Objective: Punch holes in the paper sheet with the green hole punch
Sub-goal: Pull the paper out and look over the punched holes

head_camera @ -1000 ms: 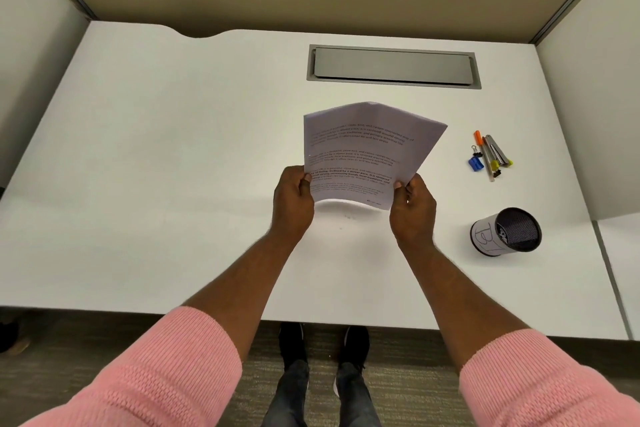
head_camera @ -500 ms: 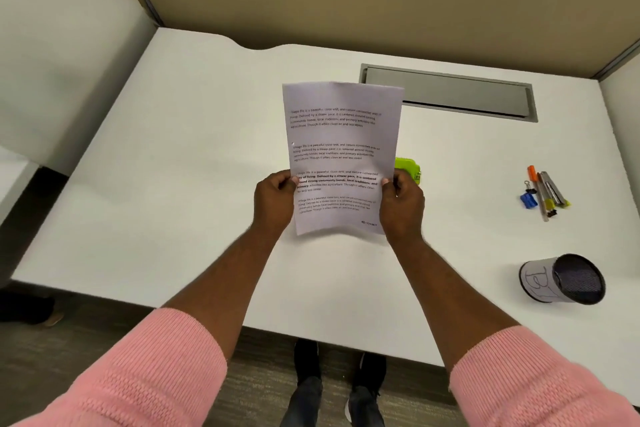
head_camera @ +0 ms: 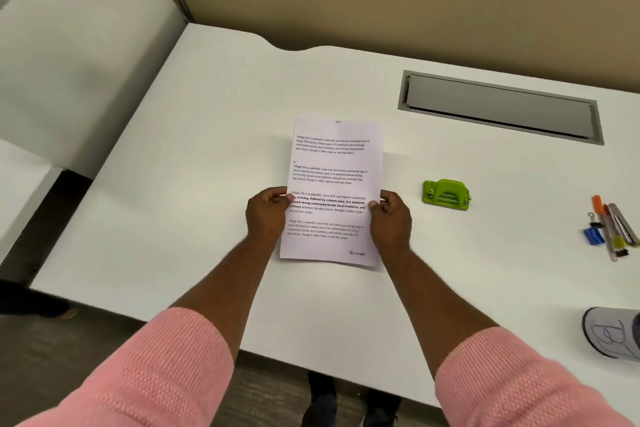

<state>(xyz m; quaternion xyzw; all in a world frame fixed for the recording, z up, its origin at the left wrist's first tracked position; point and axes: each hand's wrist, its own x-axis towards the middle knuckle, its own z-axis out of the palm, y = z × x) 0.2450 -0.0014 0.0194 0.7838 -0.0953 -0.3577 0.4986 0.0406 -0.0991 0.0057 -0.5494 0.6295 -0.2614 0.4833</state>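
Note:
A printed white paper sheet (head_camera: pixel 332 180) is held flat and low over the white desk (head_camera: pixel 207 156), text facing up. My left hand (head_camera: pixel 266 213) pinches its left edge and my right hand (head_camera: pixel 391 215) pinches its right edge, both about two thirds of the way down the page. The green hole punch (head_camera: pixel 446 195) stands on the desk to the right of the sheet, a short gap from my right hand, untouched.
Markers, pens and binder clips (head_camera: pixel 611 229) lie at the far right. A mesh pen cup (head_camera: pixel 611 334) lies on its side at the right edge. A grey cable tray lid (head_camera: pixel 498 107) is set into the desk at the back. Partition walls stand left and behind.
The sheet has come down from upright and bent to nearly flat over the desk, uncovering the green punch. The view has swung to the left.

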